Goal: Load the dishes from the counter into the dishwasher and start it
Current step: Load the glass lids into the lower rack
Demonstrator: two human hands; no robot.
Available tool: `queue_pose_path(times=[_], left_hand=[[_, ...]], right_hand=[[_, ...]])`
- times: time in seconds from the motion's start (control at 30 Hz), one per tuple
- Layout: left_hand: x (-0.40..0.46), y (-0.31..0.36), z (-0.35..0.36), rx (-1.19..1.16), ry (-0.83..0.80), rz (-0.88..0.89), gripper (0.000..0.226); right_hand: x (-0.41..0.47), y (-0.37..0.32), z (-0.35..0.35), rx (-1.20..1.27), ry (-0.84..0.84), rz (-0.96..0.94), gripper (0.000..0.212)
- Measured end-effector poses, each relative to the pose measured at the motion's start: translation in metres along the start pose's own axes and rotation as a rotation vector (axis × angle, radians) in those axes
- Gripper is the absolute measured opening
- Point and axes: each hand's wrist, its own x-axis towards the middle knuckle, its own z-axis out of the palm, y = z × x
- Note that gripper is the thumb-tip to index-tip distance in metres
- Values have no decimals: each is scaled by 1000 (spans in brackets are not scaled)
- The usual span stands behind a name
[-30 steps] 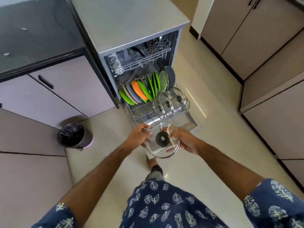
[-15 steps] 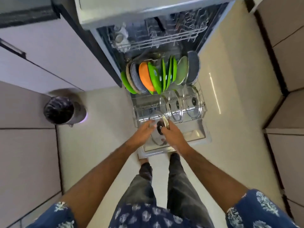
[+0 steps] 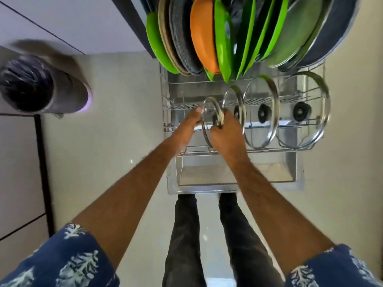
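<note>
A glass lid (image 3: 207,112) with a steel rim stands on edge in the front row of the pulled-out lower rack (image 3: 172,121). My right hand (image 3: 224,133) grips its knob side. From the left, my left hand (image 3: 189,125) holds the rim, fingers curled around it. Three more glass lids stand upright to the right: a small lid (image 3: 234,100), a larger lid (image 3: 262,110) and a third lid (image 3: 304,108). Behind them stand several plates: green (image 3: 222,48), orange (image 3: 204,34), grey (image 3: 182,38).
The open dishwasher door (image 3: 234,179) lies flat in front of my legs. A dark waste bin (image 3: 39,83) stands on the floor to the left, next to pale cabinet fronts (image 3: 18,162). Bare floor lies to the right of the door.
I have bent closer over the rack. The lid, held flat in both hands a second ago, was turned upright and lowered into the front row left of the other lids.
</note>
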Motion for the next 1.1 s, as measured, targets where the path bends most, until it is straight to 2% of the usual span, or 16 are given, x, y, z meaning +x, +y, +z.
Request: queue_pose_path(times=[0.13,0.2,0.27,0.3,0.4,0.5,0.63,0.77,0.93,1.1], left_hand=[[32,-15,-26,103,-63,97,42],[48,-26,-42,427,-34,248,53],[62,-36,-52,890,40,424,70],[65,-37,-53,1060,47,435,81],[78,-37,-48,1344,-27,324,115],[91,-44,-39,1560,-81,282,125],[97,-54,-34,1655,-22,292,118],[96,-57,-32,1619,26,314,112],[98,-58,-27,1573,43,291,108],[100,-56,-28,1598,30,285,108]], right_hand=[[33,-3,6,-176,57,-45,34],[47,-6,10,-313,77,-100,33],[55,-9,12,-407,105,-134,29],[58,-9,13,-434,121,-134,27],[63,-11,14,-468,146,-98,29],[68,-10,20,-528,104,-60,39],[69,-6,27,-507,67,-11,41],[70,-2,24,-489,106,42,40],[67,-4,34,-452,135,63,48],[80,-5,42,-472,140,28,37]])
